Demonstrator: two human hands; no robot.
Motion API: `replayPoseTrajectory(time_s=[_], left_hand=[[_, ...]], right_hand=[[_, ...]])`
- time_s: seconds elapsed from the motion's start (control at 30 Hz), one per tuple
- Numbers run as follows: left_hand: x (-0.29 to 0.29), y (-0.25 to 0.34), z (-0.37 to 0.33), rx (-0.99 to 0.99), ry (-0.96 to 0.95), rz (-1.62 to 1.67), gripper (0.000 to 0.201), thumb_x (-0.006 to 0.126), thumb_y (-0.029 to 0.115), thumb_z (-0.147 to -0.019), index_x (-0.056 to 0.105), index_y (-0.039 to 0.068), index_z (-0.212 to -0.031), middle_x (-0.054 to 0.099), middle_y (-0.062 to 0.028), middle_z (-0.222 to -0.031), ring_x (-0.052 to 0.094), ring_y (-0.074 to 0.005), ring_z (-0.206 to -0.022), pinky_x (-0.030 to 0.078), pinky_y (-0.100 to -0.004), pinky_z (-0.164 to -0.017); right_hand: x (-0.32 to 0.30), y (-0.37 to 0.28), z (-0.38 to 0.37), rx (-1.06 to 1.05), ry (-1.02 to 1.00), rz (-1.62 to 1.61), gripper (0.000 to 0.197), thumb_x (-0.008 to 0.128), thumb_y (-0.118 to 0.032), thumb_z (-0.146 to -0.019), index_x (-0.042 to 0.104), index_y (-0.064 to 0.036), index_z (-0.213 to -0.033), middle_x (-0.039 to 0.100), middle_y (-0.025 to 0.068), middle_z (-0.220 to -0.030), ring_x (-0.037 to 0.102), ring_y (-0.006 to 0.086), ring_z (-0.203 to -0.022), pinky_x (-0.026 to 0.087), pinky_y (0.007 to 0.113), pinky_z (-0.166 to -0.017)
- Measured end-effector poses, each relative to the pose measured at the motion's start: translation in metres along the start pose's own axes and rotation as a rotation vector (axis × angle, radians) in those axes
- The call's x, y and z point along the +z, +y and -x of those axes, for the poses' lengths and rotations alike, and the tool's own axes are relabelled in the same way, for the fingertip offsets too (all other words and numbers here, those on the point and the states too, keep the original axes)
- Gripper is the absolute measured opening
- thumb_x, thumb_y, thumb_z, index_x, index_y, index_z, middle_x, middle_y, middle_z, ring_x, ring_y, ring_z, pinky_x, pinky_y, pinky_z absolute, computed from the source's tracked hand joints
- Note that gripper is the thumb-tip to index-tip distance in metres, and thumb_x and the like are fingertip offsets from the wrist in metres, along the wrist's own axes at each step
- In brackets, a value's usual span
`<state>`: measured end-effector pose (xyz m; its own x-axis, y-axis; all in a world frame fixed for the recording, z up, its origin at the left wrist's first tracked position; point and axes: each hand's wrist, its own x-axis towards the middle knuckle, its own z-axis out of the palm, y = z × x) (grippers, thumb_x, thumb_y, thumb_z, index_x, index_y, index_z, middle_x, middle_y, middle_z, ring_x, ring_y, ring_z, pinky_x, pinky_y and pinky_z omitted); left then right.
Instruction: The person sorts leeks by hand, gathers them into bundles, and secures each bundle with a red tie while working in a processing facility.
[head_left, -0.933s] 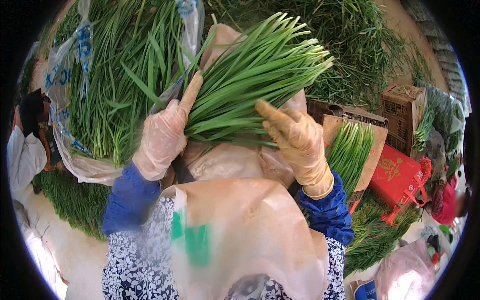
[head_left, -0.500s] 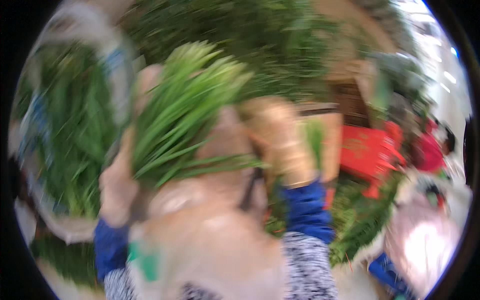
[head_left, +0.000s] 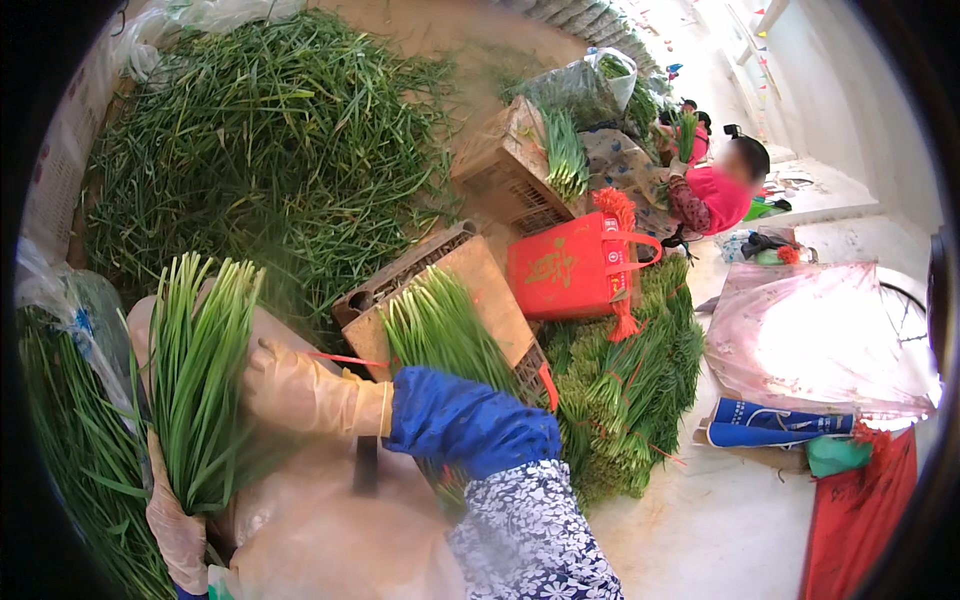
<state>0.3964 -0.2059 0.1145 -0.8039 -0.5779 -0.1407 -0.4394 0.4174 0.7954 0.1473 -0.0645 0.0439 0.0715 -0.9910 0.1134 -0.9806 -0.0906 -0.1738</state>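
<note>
A loose bunch of garlic chives (head_left: pixel 205 375) stands nearly upright at the left, pale cut ends up, against plastic-covered legs. My left hand (head_left: pixel 178 530), in a pale glove, is closed around its leafy lower part. My right hand (head_left: pixel 295 388), in a yellowish glove under a blue sleeve cover, is just right of the bunch with curled fingers. A thin red strip (head_left: pixel 348 359) sticks out from these fingers; the fingertips are partly hidden. Another chive bunch (head_left: pixel 445 325) lies on the brown crate (head_left: pixel 480 280) beyond my right wrist.
A big heap of loose greens (head_left: pixel 270 140) covers the floor ahead. At far left stands a plastic bag (head_left: pixel 100 310) of greens. Right of the crate are a red bag (head_left: pixel 565 270) and stacked tied bunches (head_left: pixel 640 370). A person in pink (head_left: pixel 715 200) sits farther off.
The view has swung right and steadied. The chive bunch, tilted in front of me before, now stands more upright at the left. Both hands have shifted left in the picture.
</note>
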Motion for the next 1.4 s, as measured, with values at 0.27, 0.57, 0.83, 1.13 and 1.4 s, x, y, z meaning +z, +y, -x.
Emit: replayPoseTrajectory(time_s=[0.27, 0.57, 0.83, 1.13, 1.4], left_hand=[[-0.018, 0.006, -0.012, -0.106, -0.154, -0.274, 0.088, 0.066, 0.0, -0.074, 0.029, 0.014, -0.153, 0.061, -0.0251, -0.122, 0.06, -0.0413, -0.108, 0.052, -0.0433, -0.083], [-0.025, -0.005, -0.002, -0.157, -0.164, -0.253, 0.088, 0.067, 0.008, -0.078, 0.025, 0.017, -0.155, 0.064, -0.0184, -0.122, 0.063, -0.0366, -0.106, 0.053, -0.0389, -0.085], [-0.027, 0.007, -0.004, -0.223, -0.19, -0.241, 0.086, 0.067, 0.003, -0.078, 0.028, 0.016, -0.153, 0.06, -0.02, -0.128, 0.06, -0.0371, -0.113, 0.051, -0.0383, -0.093], [-0.057, 0.031, -0.005, -0.052, -0.094, -0.51, 0.089, 0.062, -0.003, -0.07, 0.035, 0.022, -0.151, 0.06, -0.0168, -0.08, 0.062, -0.0387, -0.069, 0.051, -0.047, -0.064], [-0.107, 0.074, -0.057, 0.164, -0.158, -0.959, 0.095, 0.062, -0.012, -0.065, 0.034, 0.018, -0.151, 0.068, -0.0162, -0.092, 0.067, -0.034, -0.08, 0.053, -0.0433, -0.067]], right_hand=[[-0.049, 0.009, -0.003, -0.037, -0.036, -0.286, 0.006, 0.06, -0.012, -0.071, 0.059, -0.0068, -0.074, 0.056, 0.0145, -0.086, 0.056, 0.0338, -0.09, 0.045, 0.044, -0.082], [-0.016, 0.134, 0.043, 0.56, 0.256, -0.22, 0.033, 0.062, -0.015, -0.089, 0.056, -0.0062, -0.12, 0.063, 0.0128, -0.102, 0.063, 0.0279, -0.091, 0.053, 0.042, -0.077], [-0.029, 0.02, 0.016, 0.06, -0.063, 0.08, 0.04, 0.06, -0.011, -0.079, 0.062, -0.0093, -0.119, 0.064, 0.0105, -0.108, 0.06, 0.0338, -0.107, 0.045, 0.046, -0.098], [-0.015, 0.093, 0.032, 0.293, -0.183, 0.314, 0.025, 0.06, -0.011, -0.087, 0.064, -0.0088, -0.112, 0.059, 0.0085, -0.087, 0.06, 0.0241, -0.086, 0.049, 0.042, -0.091], [-0.121, 0.033, 0.01, 0.529, -0.271, -1.333, 0.025, 0.063, -0.013, -0.09, 0.069, -0.004, -0.112, 0.069, 0.0146, -0.101, 0.067, 0.0253, -0.089, 0.053, 0.035, -0.078]])
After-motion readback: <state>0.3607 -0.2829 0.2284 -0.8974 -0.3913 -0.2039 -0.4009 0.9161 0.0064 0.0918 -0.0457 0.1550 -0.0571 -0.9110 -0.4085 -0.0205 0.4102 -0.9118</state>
